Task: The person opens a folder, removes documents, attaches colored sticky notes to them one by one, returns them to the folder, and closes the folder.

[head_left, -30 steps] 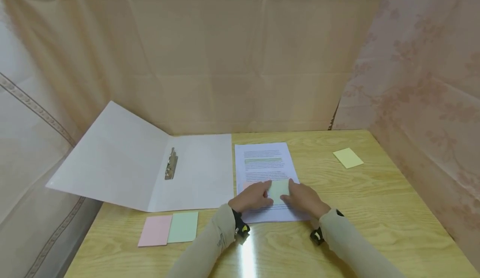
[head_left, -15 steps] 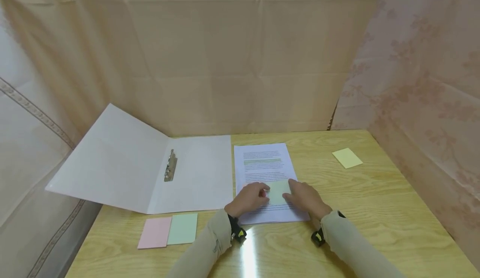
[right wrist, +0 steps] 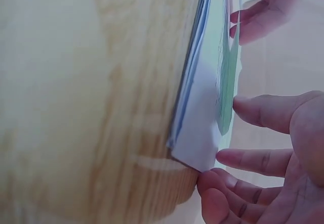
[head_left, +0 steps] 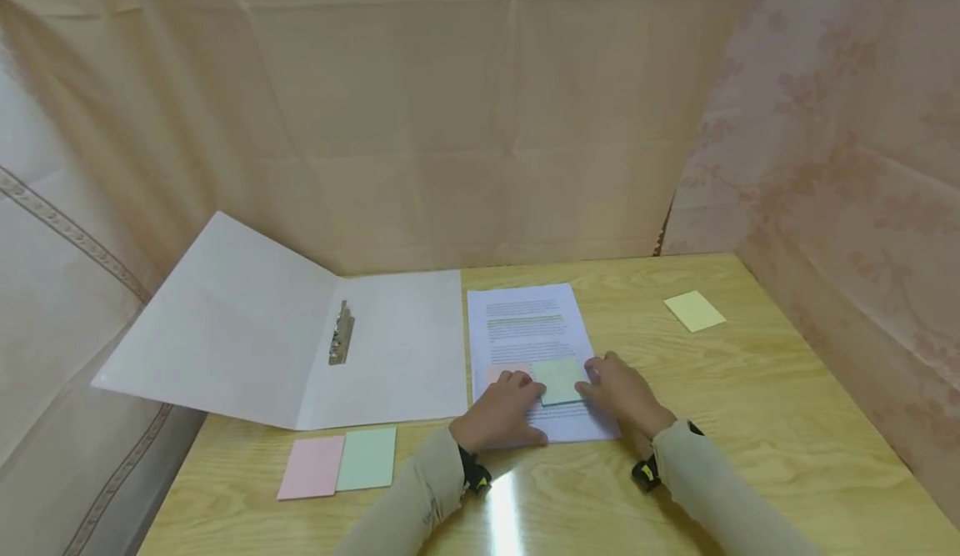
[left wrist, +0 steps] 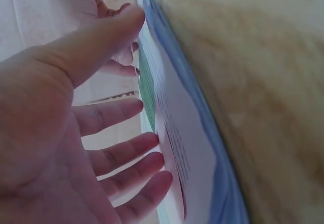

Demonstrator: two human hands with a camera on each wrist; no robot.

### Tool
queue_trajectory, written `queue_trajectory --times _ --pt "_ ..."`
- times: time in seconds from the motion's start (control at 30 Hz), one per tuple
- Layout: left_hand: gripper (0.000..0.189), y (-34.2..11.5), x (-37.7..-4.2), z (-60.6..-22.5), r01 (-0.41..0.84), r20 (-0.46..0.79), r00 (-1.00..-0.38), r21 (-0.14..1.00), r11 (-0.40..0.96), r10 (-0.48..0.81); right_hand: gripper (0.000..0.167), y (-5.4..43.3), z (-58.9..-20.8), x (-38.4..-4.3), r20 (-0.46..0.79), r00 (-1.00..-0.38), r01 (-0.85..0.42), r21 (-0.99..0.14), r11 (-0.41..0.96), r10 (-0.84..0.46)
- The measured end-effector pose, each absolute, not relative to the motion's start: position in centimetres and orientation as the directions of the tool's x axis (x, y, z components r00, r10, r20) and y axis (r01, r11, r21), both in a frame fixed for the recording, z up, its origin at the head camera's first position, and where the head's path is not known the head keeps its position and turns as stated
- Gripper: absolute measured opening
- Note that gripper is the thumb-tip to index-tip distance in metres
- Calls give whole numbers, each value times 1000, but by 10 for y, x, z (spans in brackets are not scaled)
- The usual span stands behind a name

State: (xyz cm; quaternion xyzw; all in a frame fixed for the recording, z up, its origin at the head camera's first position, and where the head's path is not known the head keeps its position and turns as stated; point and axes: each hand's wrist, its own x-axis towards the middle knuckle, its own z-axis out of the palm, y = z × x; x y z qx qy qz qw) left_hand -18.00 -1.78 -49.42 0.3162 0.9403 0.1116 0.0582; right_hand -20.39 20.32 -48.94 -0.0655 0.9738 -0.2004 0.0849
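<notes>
A stack of printed pages point(head_left: 522, 310) lies on the table with a green line marked across its text. On its lower half sits a green sticky-note pad point(head_left: 559, 381), its thickness showing in the right wrist view. Left of it, a pink pad point(head_left: 501, 370) is mostly covered by my left hand point(head_left: 501, 413). That hand's fingers are spread, fingertips right at the pink and green pads, thumb near the page's bottom edge. My right hand point(head_left: 622, 389) is at the stack's right edge, its thumb point(right wrist: 253, 108) at the green pad and its other fingers loosely bent by the paper.
A white folder point(head_left: 405, 348) with a metal clip point(head_left: 342, 335) lies spread at the left, its cover raised. Before it lie another pink pad point(head_left: 311, 468) and green pad point(head_left: 367, 459). A yellow pad point(head_left: 695, 312) is at the back right. Curtains surround the table.
My left thumb has moved from the green pad's side down toward the page's bottom edge, and the fingers have spread. My right hand has shifted slightly right, leaving more of the green pad visible.
</notes>
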Motion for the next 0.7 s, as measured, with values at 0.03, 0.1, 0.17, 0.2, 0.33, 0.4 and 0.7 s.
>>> queue_trajectory --times 0.03,0.1,0.17,0.2,0.33,0.4,0.7 --pt "73 -17 -179 -494 582 -39 -794 235 778 606 49 203 -489 -204 -138 -977 -93 -403 911 -160" --pt "79 -17 -176 -493 585 -38 -795 213 783 605 50 203 -488 -203 -137 -978 -89 -402 911 -156" --pt "81 -17 -175 -494 592 -26 -794 194 782 608 51 204 -487 -202 -140 -979 -82 -406 910 -150" --pt "81 -17 -175 -494 596 -22 -792 189 781 610 51 204 -487 -202 -141 -978 -81 -410 908 -151" --pt "71 -18 -174 -491 617 -6 -777 190 763 630 51 208 -488 -202 -153 -975 -77 -449 890 -162" --pt "63 -18 -173 -489 628 -5 -766 210 750 643 50 210 -489 -202 -159 -973 -75 -474 877 -169" --pt "62 -14 -171 -485 627 -21 -766 194 755 642 47 219 -492 -207 -120 -972 -106 -535 838 -200"
